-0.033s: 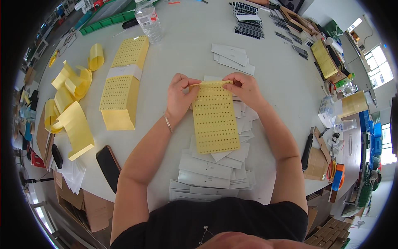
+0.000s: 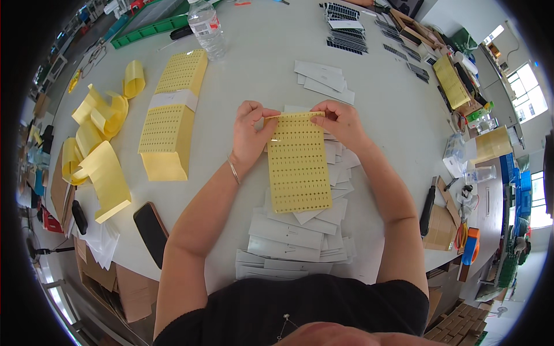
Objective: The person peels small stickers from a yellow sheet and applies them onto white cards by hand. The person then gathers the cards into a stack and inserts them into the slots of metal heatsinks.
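— Pinching the yellow sheet (image 2: 300,165) at its top corners, your left hand (image 2: 252,132) and right hand (image 2: 341,126) hold it over the white cards (image 2: 285,233).
— And which containers?
— Farther from you, a clear bottle (image 2: 206,32) stands near the green crate (image 2: 151,36); their contents I cannot tell.

Gap, left grip (image 2: 252,131) to yellow stack (image 2: 167,120).

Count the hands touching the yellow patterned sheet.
2: the left hand at the upper left corner of the yellow patterned sheet, and the right hand at its upper right corner. Some fingers may be hidden.
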`<act>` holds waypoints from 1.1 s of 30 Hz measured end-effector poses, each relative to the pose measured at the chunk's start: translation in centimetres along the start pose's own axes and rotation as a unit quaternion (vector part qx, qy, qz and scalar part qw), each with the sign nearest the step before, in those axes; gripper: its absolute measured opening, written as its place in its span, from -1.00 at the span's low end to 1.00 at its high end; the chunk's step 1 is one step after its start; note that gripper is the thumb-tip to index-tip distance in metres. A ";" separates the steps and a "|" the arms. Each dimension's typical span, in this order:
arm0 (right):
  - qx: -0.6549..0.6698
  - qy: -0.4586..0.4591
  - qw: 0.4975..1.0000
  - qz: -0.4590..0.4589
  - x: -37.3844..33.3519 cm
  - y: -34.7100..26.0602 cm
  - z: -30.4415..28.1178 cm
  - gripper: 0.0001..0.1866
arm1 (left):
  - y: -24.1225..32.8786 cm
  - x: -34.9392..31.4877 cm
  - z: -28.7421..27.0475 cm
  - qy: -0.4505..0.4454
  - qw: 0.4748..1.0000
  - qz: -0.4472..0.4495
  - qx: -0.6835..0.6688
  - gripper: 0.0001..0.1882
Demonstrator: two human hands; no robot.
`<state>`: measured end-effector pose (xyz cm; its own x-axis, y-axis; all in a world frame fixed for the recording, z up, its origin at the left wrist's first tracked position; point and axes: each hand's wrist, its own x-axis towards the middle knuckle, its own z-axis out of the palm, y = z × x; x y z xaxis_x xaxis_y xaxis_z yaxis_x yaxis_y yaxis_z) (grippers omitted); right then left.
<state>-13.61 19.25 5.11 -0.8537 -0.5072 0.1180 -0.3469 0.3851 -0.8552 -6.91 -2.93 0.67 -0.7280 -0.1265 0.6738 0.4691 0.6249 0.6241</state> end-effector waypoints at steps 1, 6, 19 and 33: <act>0.018 0.001 1.000 0.011 0.0 -0.3 0.0 -0.85 | -0.1 0.0 0.1 0.001 1.000 0.000 0.001 -0.83; 0.013 0.046 0.998 -0.052 -0.1 -0.1 0.0 -0.90 | 0.8 -0.7 0.1 -0.051 0.908 -0.230 -0.347 -0.86; 0.202 -0.094 0.968 0.112 -0.9 -0.9 0.9 -0.86 | 2.8 0.2 -0.1 -0.055 0.994 0.082 0.044 -0.86; -0.085 0.005 0.985 -0.153 -0.9 -0.8 1.0 -0.86 | 2.8 -0.5 -0.1 -0.155 0.987 0.010 0.051 -0.87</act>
<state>-12.19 18.61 5.15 -0.7029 -0.6117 0.3629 -0.6476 0.3394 -0.6823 -5.25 -1.19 2.10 -0.8447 0.1187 0.5219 0.4436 0.7008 0.5586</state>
